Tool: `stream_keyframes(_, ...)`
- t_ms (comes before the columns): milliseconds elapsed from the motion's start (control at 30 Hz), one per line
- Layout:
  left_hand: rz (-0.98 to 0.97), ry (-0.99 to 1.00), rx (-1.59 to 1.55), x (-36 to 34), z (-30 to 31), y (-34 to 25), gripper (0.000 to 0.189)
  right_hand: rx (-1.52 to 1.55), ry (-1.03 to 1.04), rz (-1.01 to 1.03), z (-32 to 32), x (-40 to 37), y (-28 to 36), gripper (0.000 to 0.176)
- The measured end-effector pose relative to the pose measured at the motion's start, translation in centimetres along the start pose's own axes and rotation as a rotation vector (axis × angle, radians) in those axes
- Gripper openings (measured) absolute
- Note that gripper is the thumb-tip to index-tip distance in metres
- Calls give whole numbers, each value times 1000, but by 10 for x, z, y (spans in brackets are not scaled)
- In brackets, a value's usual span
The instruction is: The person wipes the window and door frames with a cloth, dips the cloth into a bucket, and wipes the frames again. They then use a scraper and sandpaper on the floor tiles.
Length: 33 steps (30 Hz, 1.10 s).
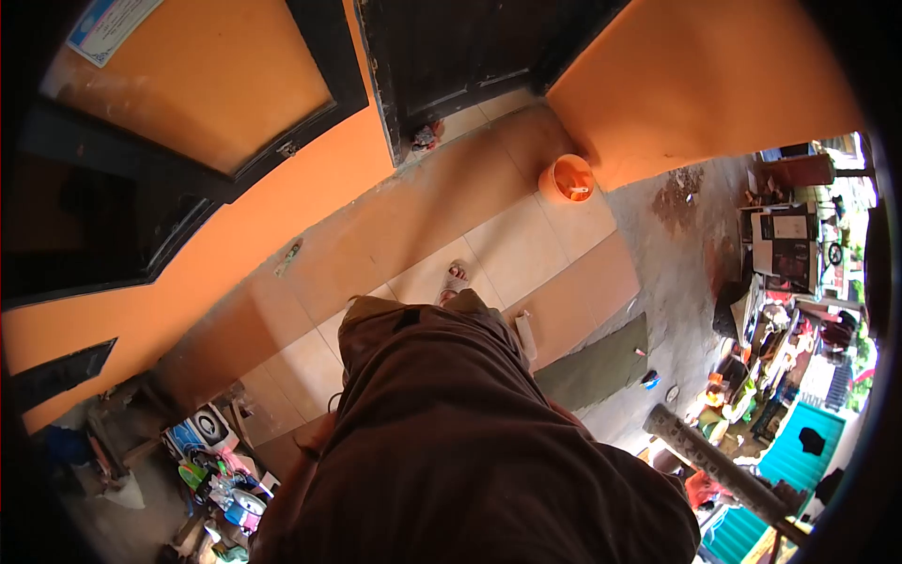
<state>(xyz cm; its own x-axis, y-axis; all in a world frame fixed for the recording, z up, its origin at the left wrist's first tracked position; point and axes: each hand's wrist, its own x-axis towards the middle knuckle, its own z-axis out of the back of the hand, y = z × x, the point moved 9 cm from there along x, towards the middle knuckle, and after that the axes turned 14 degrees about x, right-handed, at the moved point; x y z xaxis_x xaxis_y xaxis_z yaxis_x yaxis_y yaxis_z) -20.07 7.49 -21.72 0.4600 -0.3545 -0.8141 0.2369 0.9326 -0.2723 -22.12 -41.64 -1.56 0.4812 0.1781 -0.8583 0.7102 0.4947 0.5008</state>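
Note:
Beside the left edge of the dark brown shirt point(470, 442), a small part of my left hand or forearm point(318, 435) shows in shadow, with a thin dark strand near it. At the shirt's right edge only a sliver of skin of my right arm point(569, 419) is visible. The fingers of both hands are hidden, so what they hold cannot be made out. A foot in a sandal point(457, 274) is on the pale tiled floor point(517, 244). A pale, elongated object point(525, 335) lies right of the legs, partly covered.
An orange bucket point(570, 179) stands by the orange wall point(695, 85). A crumpled cloth point(426, 137) lies at the dark door point(460, 47). Piled items point(221, 470) crowd the lower left. A post point(723, 465), a teal sheet point(799, 446) and more clutter are at right.

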Motion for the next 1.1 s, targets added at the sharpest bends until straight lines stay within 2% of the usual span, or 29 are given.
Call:
stream_keyframes(67, 55, -59, -176, -12, 41, -35, 26, 58, 45, 17, -1, -7, 4, 29)
stream_keyframes(200, 107, -95, -295, -15, 79, -56, 25, 89, 1, 53, 14, -10, 17, 28)
stream_keyframes(467, 131, -193, -403, -18, 127, -66, 22, 54, -388, 328, 90, 48, 103, 26)
stream_keyframes(600, 145, -220, -444, -31, 127, -69, 21, 12, -470, 475, 110, 97, 159, 26)
stream_keyframes(833, 181, -230, -525, -50, 111, -78, 19, -78, -370, 512, 100, 149, 205, 24)
stream_keyframes(1100, 254, -207, -640, -73, 76, -92, 17, -120, -53, 262, 65, 93, 132, 23)
